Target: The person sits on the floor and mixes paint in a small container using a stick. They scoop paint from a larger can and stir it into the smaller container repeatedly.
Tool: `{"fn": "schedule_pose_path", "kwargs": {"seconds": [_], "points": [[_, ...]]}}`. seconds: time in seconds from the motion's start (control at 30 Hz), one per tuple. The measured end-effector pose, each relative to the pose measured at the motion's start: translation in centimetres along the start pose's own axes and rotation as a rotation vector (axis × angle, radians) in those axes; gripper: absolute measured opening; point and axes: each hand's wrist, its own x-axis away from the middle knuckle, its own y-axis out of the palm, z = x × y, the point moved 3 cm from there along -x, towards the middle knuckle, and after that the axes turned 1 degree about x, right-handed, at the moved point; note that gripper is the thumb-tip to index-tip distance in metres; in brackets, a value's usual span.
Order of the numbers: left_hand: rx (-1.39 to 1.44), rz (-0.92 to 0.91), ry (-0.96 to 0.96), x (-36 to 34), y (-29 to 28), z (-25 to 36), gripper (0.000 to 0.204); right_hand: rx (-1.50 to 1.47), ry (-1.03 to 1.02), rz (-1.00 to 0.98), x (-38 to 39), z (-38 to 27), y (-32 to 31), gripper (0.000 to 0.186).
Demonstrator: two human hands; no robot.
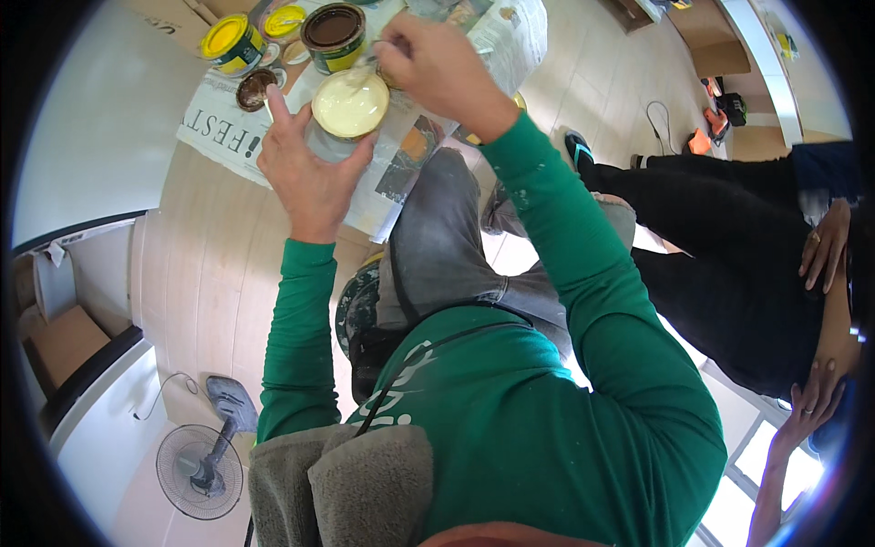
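A round can of cream paint [350, 105] stands on newspaper [219, 141] at the upper left. My left hand [310, 173] cups its near side, thumb and fingers against the can. A small white piece shows beside the left index finger; its kind is unclear. My right hand [433, 68] is closed at the can's far right edge, pinching a thin pale stirrer [366, 69] whose lower end meets the paint. Most of the stirrer is hidden by the fingers. Just beyond stands a can of dark brown paint [334, 27], with a brown-coated lid [256, 91] near the left hand.
Yellow-topped cans [228, 41] stand farther left. A standing fan [200, 469] is at the lower left. At the right is another person in dark trousers [702, 201], hands [825, 246] near the frame's rim. Orange and black items [715, 118] lie on the floor.
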Motion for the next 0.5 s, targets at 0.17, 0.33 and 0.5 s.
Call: {"fn": "schedule_pose_path", "kwargs": {"seconds": [0.17,0.33,0.5], "points": [[0.010,0.009,0.007,0.1,0.2,0.0,0.132,0.019,0.001,-0.132,0.5,-0.5,-1.0,0.024],[-0.002,0.024,0.026,0.1,0.0,-0.2,0.131,0.107,0.079,-0.033,-0.1,0.0,-1.5,0.027],[-0.025,0.013,0.021,0.3,0.3,-0.2,0.132,-0.009,-0.007,-0.084,0.8,-0.8,-0.7,0.026]]}}
